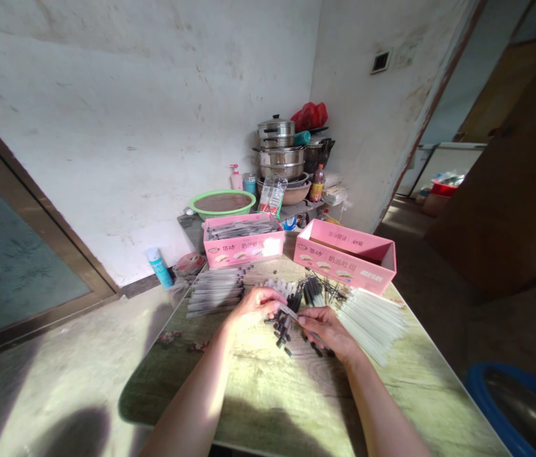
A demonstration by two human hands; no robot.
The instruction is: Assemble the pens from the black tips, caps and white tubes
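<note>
A slim pen (pixel 290 311) with a pale barrel spans the space between my two hands above the table. My left hand (pixel 257 306) pinches its far left end with the fingertips. Lower down, my right hand (pixel 327 329) has its fingers closed round the same pen. Short black caps (pixel 283 336) lie loose under and around the hands. Just behind them are thin black pen parts (pixel 314 289) and a heap of small white pieces (pixel 280 287). White barrels (pixel 371 324) fan out to the right; to the left lie rows of pens with dark ends (pixel 215 291).
Two pink boxes stand at the table's back edge: the left box (pixel 243 251) is filled with pens, the right box (pixel 344 260) is open-topped. Behind are a green basin (pixel 222 202) and stacked steel pots (pixel 280 155). A blue spray can (pixel 159 268) stands off the table's left side.
</note>
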